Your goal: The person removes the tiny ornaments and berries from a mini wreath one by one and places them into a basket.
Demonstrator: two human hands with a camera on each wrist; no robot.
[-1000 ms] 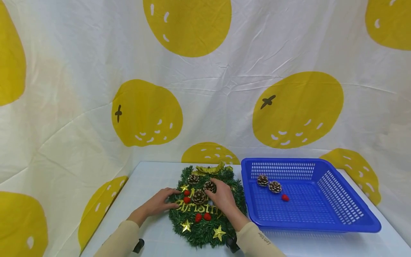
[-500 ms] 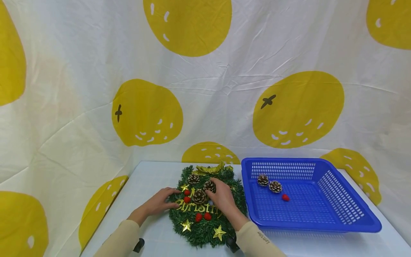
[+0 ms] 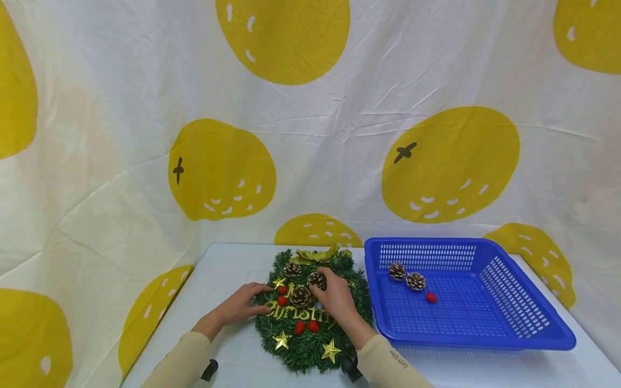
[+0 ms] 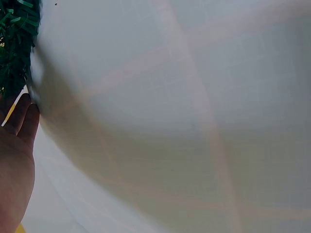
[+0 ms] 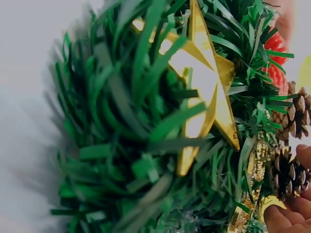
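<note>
So the gold lettering (image 3: 281,311) on the green wreath (image 3: 301,357) reads "Christ" plus what looks like the start of an "m", then the right hand (image 3: 338,299) blocks the rest. There's another gold bit (image 3: 291,289) just above, mostly behind a pine cone (image 3: 301,297), can't read it. Right sleeve (image 3: 390,369) has small dark print (image 3: 399,359), maybe starting "Let", rest's too tiny.
</note>
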